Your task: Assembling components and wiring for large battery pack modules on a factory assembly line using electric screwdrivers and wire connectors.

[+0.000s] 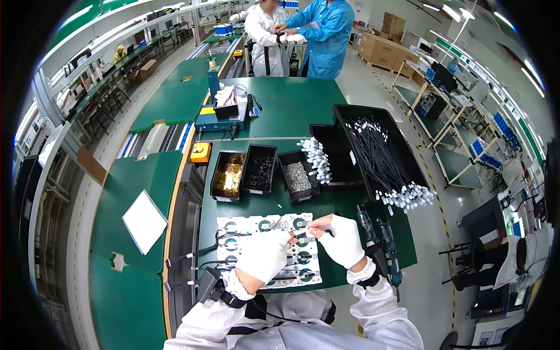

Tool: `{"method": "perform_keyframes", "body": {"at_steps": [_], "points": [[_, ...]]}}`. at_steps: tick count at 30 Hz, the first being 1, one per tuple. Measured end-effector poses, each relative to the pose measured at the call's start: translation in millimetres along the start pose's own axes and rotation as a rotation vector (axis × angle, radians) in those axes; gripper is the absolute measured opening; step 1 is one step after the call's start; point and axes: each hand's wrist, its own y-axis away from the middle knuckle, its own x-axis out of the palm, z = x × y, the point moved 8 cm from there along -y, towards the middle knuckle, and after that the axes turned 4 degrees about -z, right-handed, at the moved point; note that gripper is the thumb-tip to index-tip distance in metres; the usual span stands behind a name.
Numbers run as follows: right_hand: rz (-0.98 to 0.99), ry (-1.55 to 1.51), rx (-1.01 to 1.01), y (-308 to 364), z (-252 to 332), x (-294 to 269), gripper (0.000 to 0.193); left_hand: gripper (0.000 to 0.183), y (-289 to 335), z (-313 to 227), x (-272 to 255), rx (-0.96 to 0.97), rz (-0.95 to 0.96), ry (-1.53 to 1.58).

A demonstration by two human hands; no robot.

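A white fixture board (303,280) with rows of round green-and-silver parts lies at the table's front edge. My left hand (263,255), in a white glove with bare fingertips, rests over its middle, fingers closed on something too small to make out. Close by, my right hand (343,242), gloved the same way, pinches a thin piece near the board's upper right; its kind is unclear. Black cables (201,251) run off the board's left side. Part of the board is hidden under my left hand.
Beyond the board stand black bins of brass-coloured parts (229,177), black parts (261,170) and silver hardware (298,177). White-ended cables fill a large black tray (343,111) at right. Two power screwdrivers (367,225) lie right of my hand. Two people (326,41) stand past the table.
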Motion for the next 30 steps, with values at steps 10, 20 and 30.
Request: {"method": "perform_keyframes", "body": {"at_steps": [10,20,30], "points": [[0.033,0.009,-0.267,5,22,-6,0.019,0.013,-3,3,9,0.002,0.046,-0.05],[0.265,0.29,-0.339,10,-6,4,0.027,0.016,-16,-8,39,0.132,0.316,-0.208],[0.355,0.305,-0.237,-4,1,10,0.009,0.019,-25,-1,39,0.133,0.38,-0.173]]}}
